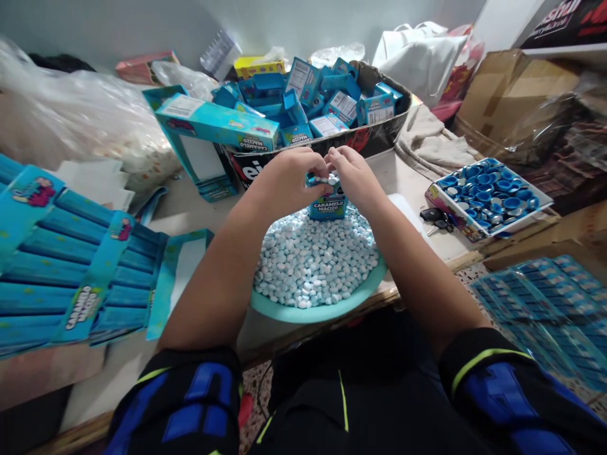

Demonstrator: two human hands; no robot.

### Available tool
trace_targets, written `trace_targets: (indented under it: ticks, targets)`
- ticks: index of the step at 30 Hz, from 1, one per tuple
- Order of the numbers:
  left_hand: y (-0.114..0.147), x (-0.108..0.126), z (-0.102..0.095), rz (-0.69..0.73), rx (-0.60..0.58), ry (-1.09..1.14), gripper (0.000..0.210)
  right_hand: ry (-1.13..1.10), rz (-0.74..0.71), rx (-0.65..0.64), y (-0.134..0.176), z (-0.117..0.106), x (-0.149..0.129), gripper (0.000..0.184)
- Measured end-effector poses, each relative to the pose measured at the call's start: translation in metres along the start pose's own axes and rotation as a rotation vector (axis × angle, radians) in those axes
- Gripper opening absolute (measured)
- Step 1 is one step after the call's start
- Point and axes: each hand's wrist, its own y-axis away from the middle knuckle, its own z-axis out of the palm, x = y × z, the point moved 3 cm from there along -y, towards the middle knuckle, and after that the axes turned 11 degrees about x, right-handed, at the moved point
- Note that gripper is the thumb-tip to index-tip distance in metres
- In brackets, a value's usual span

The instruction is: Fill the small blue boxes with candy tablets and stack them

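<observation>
While your left hand point(288, 175) and right hand point(351, 174) grasp the small box point(327, 209), candies point(331, 180) showing at its top could spill if you squeeze too hard.

Box point(327, 210) partly hidden by hands point(287, 177), plastic bag point(80, 120) cropped

- Left hand point(296, 177) and right hand point(351, 177) meet, fingers curled, at the top of a small blue cardboard box point(327, 209).
- That box stands among white and pale-blue candies point(313, 259) heaped in a round turquoise basin point(322, 312), by the tabletop's point(187, 210) near edge.
- Behind: a black-sided carton point(384, 134) full of blue boxes point(303, 82).
- Toward the right edge: a shallow cardboard tray point(465, 224) of blue, round, cup-like pieces point(493, 189).
</observation>
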Motion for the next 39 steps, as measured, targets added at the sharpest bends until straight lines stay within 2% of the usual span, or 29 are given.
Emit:
trace_targets:
  ticks: [3,7,11,19,27,33,39]
  targets:
    - [0.0,0.004,-0.003,0.02,-0.002,0.003,0.013,-0.003,-0.005,0.005,0.001,0.0,-0.002,0.042]
    - [0.001,0.01,-0.007,0.046,0.074,0.081,0.008,-0.003,0.004,-0.002,0.001,-0.001,-0.004,0.044]
    - [0.001,0.01,-0.006,0.074,0.099,0.161,0.009,-0.004,-0.017,-0.018,0.001,-0.002,-0.007,0.045]
    - [0.002,-0.008,-0.004,-0.068,0.031,-0.115,0.033,-0.007,-0.019,-0.014,0.001,0.0,-0.005,0.042]
    - [0.002,-0.008,-0.006,-0.059,0.053,-0.195,0.025,-0.005,0.016,0.01,0.002,0.003,-0.005,0.03]
    - [0.0,-0.004,-0.002,-0.004,0.039,-0.039,0.017,-0.019,0.065,0.004,0.005,0.001,-0.014,0.027]
    - [-0.001,-0.002,0.0,0.007,0.141,0.133,0.017,0.006,0.141,-0.028,0.009,-0.001,-0.027,0.024]
